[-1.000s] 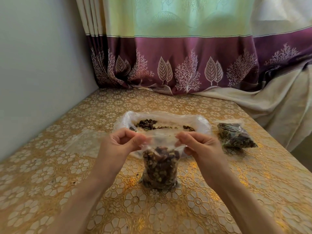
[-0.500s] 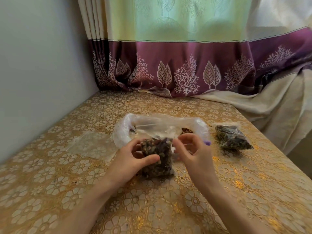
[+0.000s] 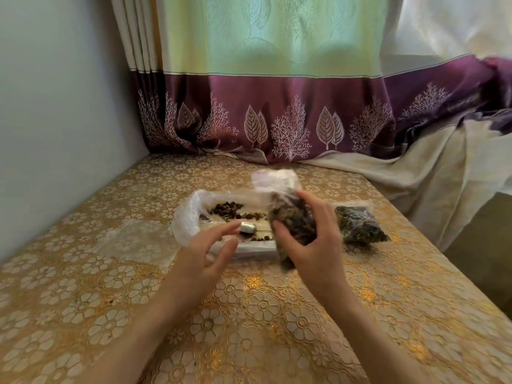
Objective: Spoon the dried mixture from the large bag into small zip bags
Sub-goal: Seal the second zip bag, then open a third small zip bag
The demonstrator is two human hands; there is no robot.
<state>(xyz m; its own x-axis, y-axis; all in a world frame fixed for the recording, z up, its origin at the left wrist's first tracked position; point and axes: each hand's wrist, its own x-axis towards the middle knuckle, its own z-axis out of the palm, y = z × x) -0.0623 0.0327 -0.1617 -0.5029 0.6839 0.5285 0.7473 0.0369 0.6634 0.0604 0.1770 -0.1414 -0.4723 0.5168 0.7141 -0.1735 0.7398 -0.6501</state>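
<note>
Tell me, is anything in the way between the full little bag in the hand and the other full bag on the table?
Nothing visible: the right hand holds the filled bag just left of the finished bag.

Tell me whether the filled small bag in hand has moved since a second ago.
Yes. The filled small bag went from in front of the large bag rightward, toward the finished bag; only the right hand grips it now.

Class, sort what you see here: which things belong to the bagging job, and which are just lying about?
Belong to the job:
large bag with dried mixture
filled small bag gripped by the right hand
second filled bag
empty zip bag
spoon
left hand, open

Just there:
curtain
patterned tablecloth
</note>
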